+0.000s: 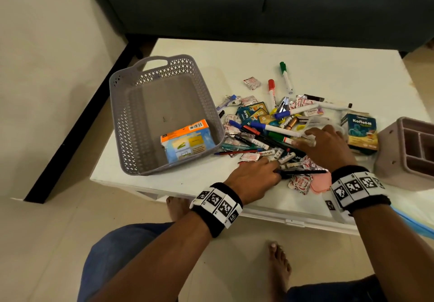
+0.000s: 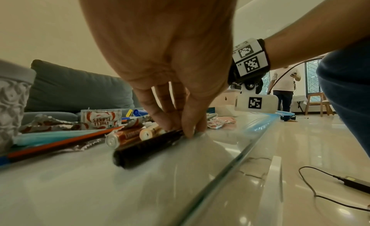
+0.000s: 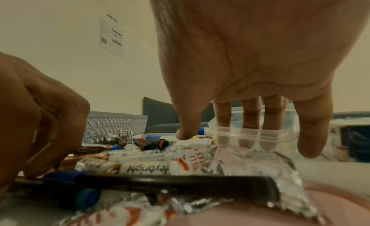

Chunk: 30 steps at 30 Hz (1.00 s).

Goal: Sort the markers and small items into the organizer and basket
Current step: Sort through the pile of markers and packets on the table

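At pile's near edge | left hand (image 1: 254, 177) pinches black pen (image 1: 303, 173) | right hand (image 1: 325, 145) spread flat.

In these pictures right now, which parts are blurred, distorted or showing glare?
Head view: sharp, edges bowed by the wide lens. Left wrist view: black pen smeared near its end, glare on the table. Right wrist view: dim, foil packets in front out of focus.
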Motion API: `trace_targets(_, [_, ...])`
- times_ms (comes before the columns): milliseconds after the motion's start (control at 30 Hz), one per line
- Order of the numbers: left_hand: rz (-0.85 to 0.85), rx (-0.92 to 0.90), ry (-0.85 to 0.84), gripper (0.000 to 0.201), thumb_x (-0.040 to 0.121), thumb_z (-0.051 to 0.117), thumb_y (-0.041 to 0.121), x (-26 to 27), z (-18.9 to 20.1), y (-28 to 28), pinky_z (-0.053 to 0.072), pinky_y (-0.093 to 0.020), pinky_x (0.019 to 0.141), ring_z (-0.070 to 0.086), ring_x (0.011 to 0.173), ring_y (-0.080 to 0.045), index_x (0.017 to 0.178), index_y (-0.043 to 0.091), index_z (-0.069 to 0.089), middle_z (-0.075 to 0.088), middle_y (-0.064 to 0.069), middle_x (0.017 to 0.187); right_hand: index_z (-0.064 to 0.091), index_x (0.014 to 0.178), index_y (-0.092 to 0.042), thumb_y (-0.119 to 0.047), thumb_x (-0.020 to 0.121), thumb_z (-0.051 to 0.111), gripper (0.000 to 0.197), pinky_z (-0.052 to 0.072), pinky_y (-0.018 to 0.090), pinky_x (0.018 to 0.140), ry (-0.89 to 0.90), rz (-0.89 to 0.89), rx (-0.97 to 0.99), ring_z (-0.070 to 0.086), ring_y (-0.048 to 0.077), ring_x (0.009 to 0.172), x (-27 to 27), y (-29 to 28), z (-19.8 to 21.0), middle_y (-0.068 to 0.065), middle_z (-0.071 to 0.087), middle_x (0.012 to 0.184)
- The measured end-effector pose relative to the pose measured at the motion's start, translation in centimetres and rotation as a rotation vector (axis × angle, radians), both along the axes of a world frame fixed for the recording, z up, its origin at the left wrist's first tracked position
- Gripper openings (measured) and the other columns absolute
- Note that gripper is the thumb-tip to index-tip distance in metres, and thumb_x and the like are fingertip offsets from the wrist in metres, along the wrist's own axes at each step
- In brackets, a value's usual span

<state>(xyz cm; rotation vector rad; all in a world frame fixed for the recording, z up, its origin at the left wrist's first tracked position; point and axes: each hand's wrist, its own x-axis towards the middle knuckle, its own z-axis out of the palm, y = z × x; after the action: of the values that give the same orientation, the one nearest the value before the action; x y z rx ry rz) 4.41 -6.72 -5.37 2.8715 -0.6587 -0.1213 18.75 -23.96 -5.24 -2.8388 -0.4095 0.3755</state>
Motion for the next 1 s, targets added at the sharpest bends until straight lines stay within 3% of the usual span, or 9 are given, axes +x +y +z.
trace_targets(200, [0.098,-0.06,-0.035,0.02,0.081,0.068,0.003,0.2,-0.6,0.6,0.048,-0.039,0.065,0.057,0.099,-0.028,0.097,0.015,0.071,0.059,-0.006,0.106,0.073,0.102,-0.012,-0.019,0.091,0.06,0.019,0.047,0.056,0.095,-0.263,0.033,0.127,0.064,0.039,0.091,0.1,1.0,0.4,0.019,0.062,0.107])
trace_targets(300, [0.175,-0.182,0.007,0.013,0.088,0.063,0.009,0.1,0.5,1.9,0.051,-0.038,0.071,0.058,0.097,-0.025,0.095,0.016,0.071,0.06,-0.003,0.103,0.073,0.103,-0.005,-0.013,0.093,0.06,0.018,0.052,0.04,0.083,-0.357,0.088,0.236,0.065,0.036,0.089,-0.6,2.5,1.9,0.021,0.063,0.108])
trace_targets(367, [0.303,-0.29,0.033,0.012,0.092,0.06,0.012,0.1,1.6,3.3,0.051,-0.035,0.078,0.058,0.094,-0.018,0.099,0.016,0.07,0.062,-0.002,0.104,0.073,0.103,-0.004,-0.016,0.095,0.06,0.02,0.045,0.027,0.073,-0.388,0.16,0.302,0.064,0.028,0.085,-1.8,4.1,3.9,0.019,0.065,0.105])
trace_targets(467, [0.583,-0.486,-0.039,0.01,0.094,0.059,0.013,-0.2,3.8,6.0,0.047,-0.025,0.079,0.057,0.087,-0.011,0.098,0.016,0.068,0.065,-0.001,0.102,0.074,0.099,-0.008,-0.019,0.096,0.055,0.022,0.04,0.016,0.064,-0.209,0.429,0.395,0.064,0.02,0.078,-5.2,6.3,5.7,0.011,0.066,0.099])
trace_targets(600, [0.837,-0.68,-0.07,0.01,0.092,0.061,0.012,-2.5,5.0,8.8,0.056,-0.029,0.075,0.065,0.075,-0.009,0.092,0.018,0.068,0.068,0.007,0.087,0.067,0.1,-0.019,-0.031,0.095,0.048,0.024,0.054,0.038,0.072,-0.018,0.737,0.116,0.061,0.026,0.093,-11.1,8.7,4.1,0.005,0.061,0.103])
trace_targets(667, [0.83,-0.657,0.076,0.009,0.092,0.063,0.015,-3.7,5.0,9.3,0.059,-0.039,0.075,0.067,0.074,-0.014,0.096,0.019,0.069,0.068,0.008,0.085,0.066,0.106,-0.018,-0.03,0.095,0.052,0.021,0.05,0.037,0.069,-0.031,0.804,0.003,0.058,0.03,0.1,-13.2,10.1,3.2,0.007,0.059,0.107])
trace_targets(767, [0.685,-0.36,0.332,0.021,0.091,0.067,0.015,-5.0,4.3,9.0,0.053,-0.036,0.085,0.062,0.089,-0.014,0.111,0.021,0.068,0.068,0.001,0.108,0.063,0.113,-0.014,-0.026,0.096,0.052,0.023,0.039,0.036,0.064,-0.051,0.86,-0.094,0.056,0.032,0.105,-14.4,11.4,2.3,0.01,0.055,0.118])
trace_targets(867, [0.591,-0.241,0.371,0.036,0.087,0.072,0.017,-5.5,3.9,9.3,0.048,-0.033,0.091,0.058,0.108,-0.018,0.121,0.024,0.064,0.06,0.0,0.125,0.06,0.124,-0.014,-0.029,0.092,0.062,0.035,0.048,0.04,0.077,0.055,0.872,-0.071,0.053,0.032,0.112,-13.9,11.4,1.9,0.01,0.051,0.13])
trace_targets(1000, [0.553,-0.256,0.371,0.047,0.081,0.077,0.018,-5.6,4.0,10.1,0.043,-0.03,0.093,0.052,0.117,-0.019,0.124,0.025,0.06,0.052,0.001,0.129,0.063,0.12,-0.02,-0.033,0.088,0.069,0.035,0.046,0.034,0.089,0.165,0.81,0.087,0.054,0.018,0.11,-11.5,10.8,3.5,0.0,0.057,0.12])
